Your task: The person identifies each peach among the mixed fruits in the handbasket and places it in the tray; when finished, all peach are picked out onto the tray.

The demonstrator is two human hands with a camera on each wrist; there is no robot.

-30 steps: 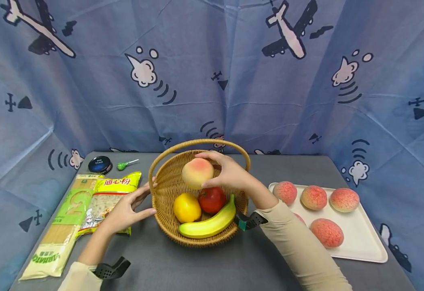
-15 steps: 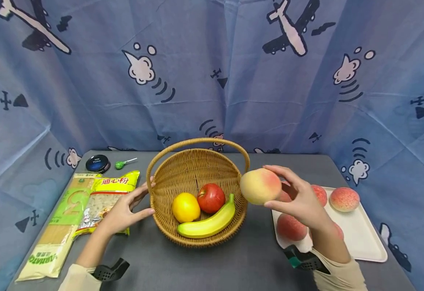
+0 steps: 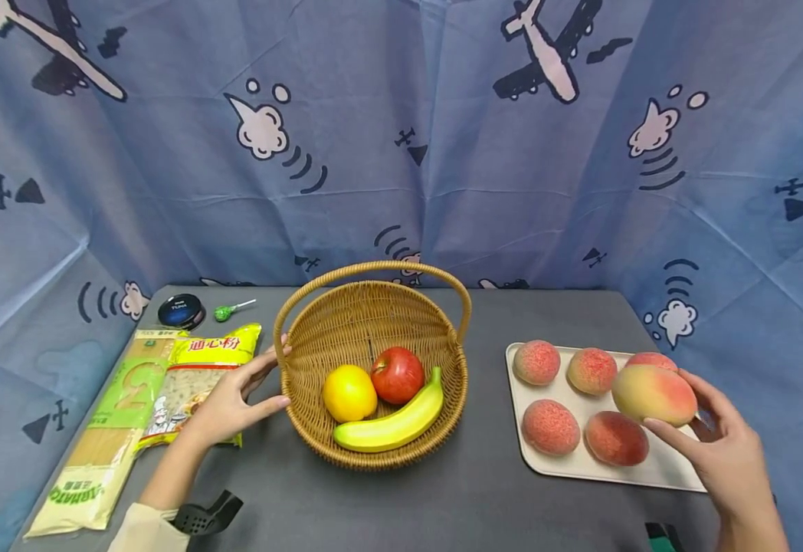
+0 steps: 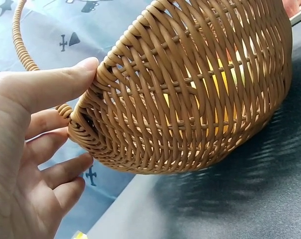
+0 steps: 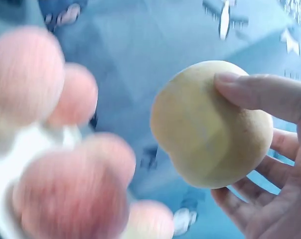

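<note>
My right hand [image 3: 725, 452] has the peach [image 3: 653, 395] in a finger-and-thumb grip, thumb on its near side, fingers curled round the far side. It hangs in the air over the right end of the white tray [image 3: 670, 471], not touching it. Peach sits up and to the left of my palm, so the tray surface is straight below it and a bit toward me.

Peach's long axis runs roughly left-right across the tray, red blush to the right and up, yellow-green end to the left toward the wicker basket [image 3: 374, 452]. In the wrist view the pale yellow underside faces the cam, w/ a shallow crease in it.

Five other peaches lie on the tray: three in the back row, two in front. The one back right [image 3: 650, 359] is partly hidden behind my peach. The free spot I can see is front right, just beside the front-row peach [image 3: 615, 438].

My left hand [image 3: 232, 399] is well apart from all that, fingers relaxed & straight, thumb [image 4: 51, 84] and fingertips resting against the basket's left rim. Right hand is far nearer the tray
</note>
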